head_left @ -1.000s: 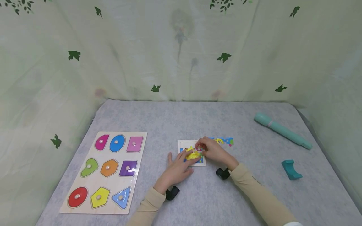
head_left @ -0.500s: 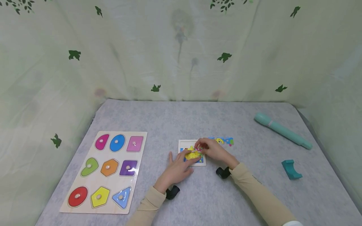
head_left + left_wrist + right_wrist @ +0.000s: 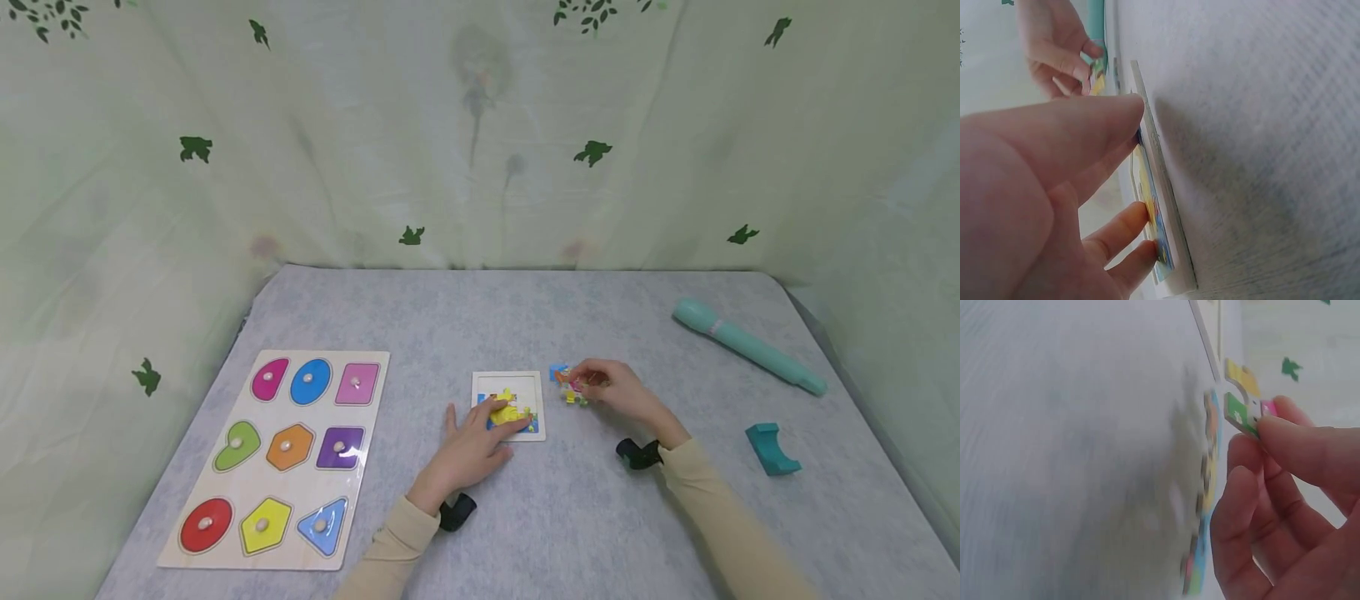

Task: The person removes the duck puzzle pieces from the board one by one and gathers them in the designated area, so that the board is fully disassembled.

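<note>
My left hand (image 3: 468, 446) rests on a small white-framed jigsaw puzzle (image 3: 517, 382), its fingers spread over the yellow picture in the lower part. In the left wrist view two fingertips touch the picture and the thumb lies along the frame's edge (image 3: 1161, 162). To the right of the frame, my right hand (image 3: 622, 392) pinches a jigsaw piece (image 3: 1239, 409) between thumb and fingers. That piece shows green, yellow, white and pink and is held tilted above the table. Several joined or adjacent loose pieces (image 3: 1209, 481) lie on the table below, partly hidden by the hand in the head view.
On the left lies a large wooden shape board (image 3: 300, 492) with knobbed coloured shapes. A teal stick-like object (image 3: 750, 346) lies at the back right, with a curved teal block (image 3: 772, 450) nearer. Pale curtains (image 3: 480, 133) surround the table (image 3: 420, 308).
My right hand has lifted the jigsaw piece from the framed puzzle and carried it right, over by the loose pieces. My left hand has stayed in place.
</note>
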Available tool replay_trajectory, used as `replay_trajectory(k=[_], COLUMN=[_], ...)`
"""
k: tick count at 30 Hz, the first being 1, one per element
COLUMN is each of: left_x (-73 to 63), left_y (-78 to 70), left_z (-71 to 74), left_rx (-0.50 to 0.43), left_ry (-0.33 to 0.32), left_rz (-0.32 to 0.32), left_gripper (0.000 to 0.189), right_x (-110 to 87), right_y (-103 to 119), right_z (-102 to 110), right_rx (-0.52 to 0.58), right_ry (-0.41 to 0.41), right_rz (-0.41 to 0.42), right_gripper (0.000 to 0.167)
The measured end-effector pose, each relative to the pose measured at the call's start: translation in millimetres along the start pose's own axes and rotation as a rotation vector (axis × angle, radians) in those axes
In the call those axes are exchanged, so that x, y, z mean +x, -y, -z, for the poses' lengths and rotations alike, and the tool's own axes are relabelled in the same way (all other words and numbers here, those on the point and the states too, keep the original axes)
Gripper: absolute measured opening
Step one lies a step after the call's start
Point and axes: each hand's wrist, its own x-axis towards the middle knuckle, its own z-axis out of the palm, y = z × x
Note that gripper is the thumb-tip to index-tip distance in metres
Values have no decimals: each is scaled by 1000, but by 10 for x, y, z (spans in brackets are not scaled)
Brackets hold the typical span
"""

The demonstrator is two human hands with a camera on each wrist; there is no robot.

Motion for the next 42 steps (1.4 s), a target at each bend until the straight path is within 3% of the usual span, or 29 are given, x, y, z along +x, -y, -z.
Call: replay_trajectory(k=[5, 11, 22, 32, 36, 42], left_x=[-5, -3, -7, -9, -7, -13], left_y=[0, -3, -2, -5, 2, 31], left_z=[2, 10, -3, -10, -26, -39], left_rx=[-1, -7, -16, -21, -18, -29], left_ry=[-3, -1, -6, -6, -16, -27], left_rz=[3, 4, 5, 10, 8, -21], left_gripper=[43, 43, 43, 43, 43, 43], right_x=[-147, -258, -276, -290, -288, -193], right_y=[-130, -203, -221, -172, -174, -64], right_z=[197, 282, 199, 136, 135, 71], right_rx=[-24, -41, -244, -341, -338, -221], right_ry=[4, 10, -52, -93, -104, -110], right_rz=[-32, -32, -28, -49, -46, 35], right_gripper=[17, 20, 19, 18, 18, 16])
